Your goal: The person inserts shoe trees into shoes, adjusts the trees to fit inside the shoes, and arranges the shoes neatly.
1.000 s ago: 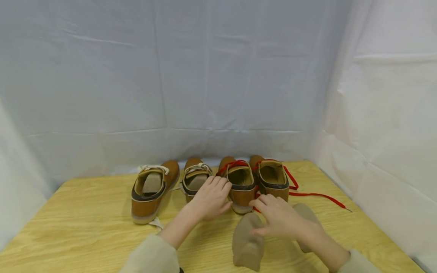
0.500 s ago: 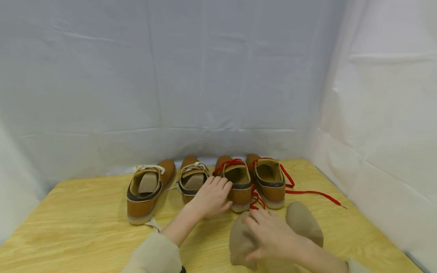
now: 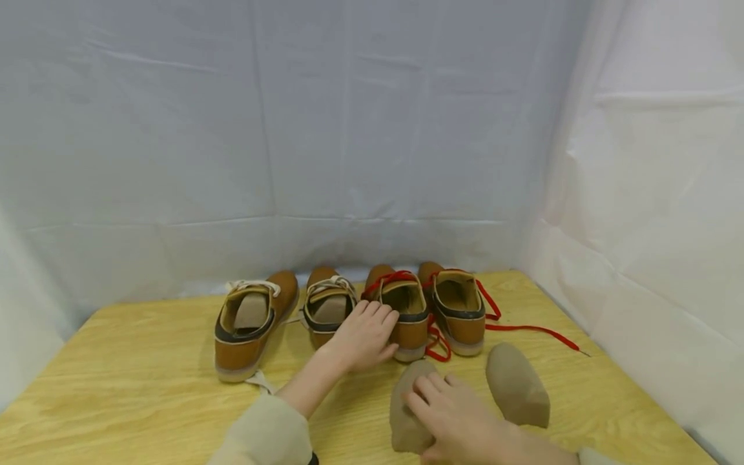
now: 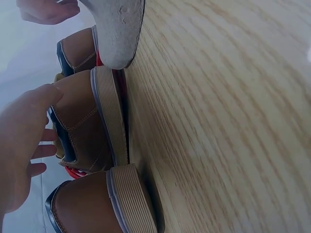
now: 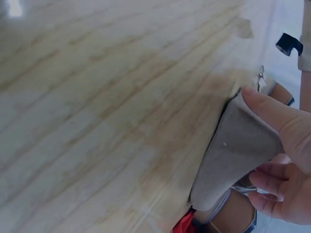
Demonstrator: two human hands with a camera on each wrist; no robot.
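Several brown shoes stand in a row with heels toward me. My left hand (image 3: 363, 332) is at the left red-laced shoe (image 3: 411, 330). Its thumb overlaps the heel in the left wrist view and its fingers hang loosely by the collar; whether they touch is unclear. My right hand (image 3: 456, 413) holds a beige, toe-shaped shoe insert (image 3: 407, 416), its thumb at the near end in the right wrist view and its fingers bent over the far side. A second beige insert (image 3: 517, 385) lies to the right, untouched. Another red-laced shoe (image 3: 467, 329) stands behind it.
Two cream-laced shoes (image 3: 241, 352) (image 3: 321, 337) stand on the left, with beige inserts inside. A red lace (image 3: 537, 329) trails across the wooden table (image 3: 116, 387) at right. White sheeting (image 3: 372, 129) encloses the back and sides.
My right hand has moved back toward me, from near the red-laced shoes onto the near beige insert. My left hand stays by its shoe. The view has shifted slightly.
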